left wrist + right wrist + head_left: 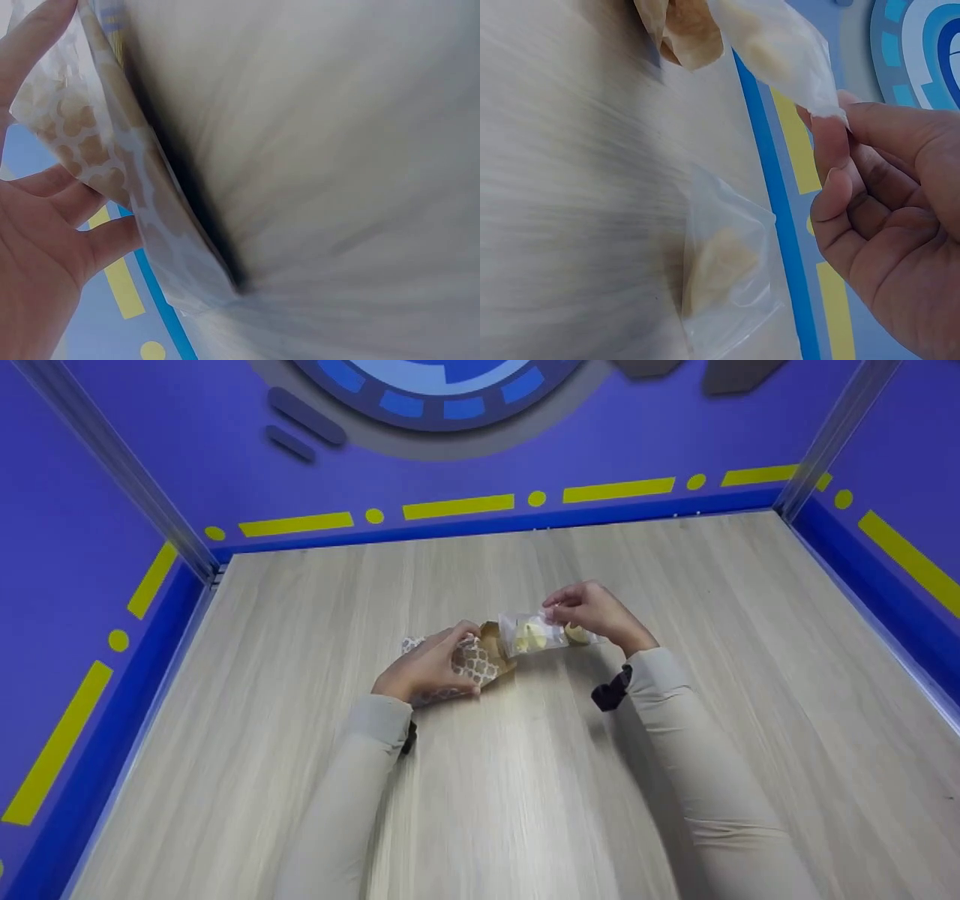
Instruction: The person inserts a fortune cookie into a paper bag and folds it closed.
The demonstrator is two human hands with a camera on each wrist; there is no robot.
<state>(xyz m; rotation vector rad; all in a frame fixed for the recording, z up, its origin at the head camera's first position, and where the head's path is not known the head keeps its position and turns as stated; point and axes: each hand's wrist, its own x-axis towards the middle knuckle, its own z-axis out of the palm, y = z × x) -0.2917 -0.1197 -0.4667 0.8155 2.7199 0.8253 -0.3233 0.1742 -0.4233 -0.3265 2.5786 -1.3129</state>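
Note:
In the head view my left hand (424, 669) grips a paper bag (480, 661) with a brown and white pattern, thumb on the near side and fingers over the far side. The bag lies on its side, its brown open mouth facing right. Thumb and forefinger of my right hand (598, 615) pinch the edge of a clear plastic packet (531, 636) with something pale yellow inside, close by the bag's mouth. A second clear packet (727, 270), also with pale yellow contents, rests on the table below the right hand. The bag's inside is mostly hidden.
The wood-grain table (525, 780) is bounded by blue panels (450, 484) with yellow markings at the back and both sides. Metal posts (832, 435) stand at the back corners. A black wrist strap (613, 690) shows at the right cuff.

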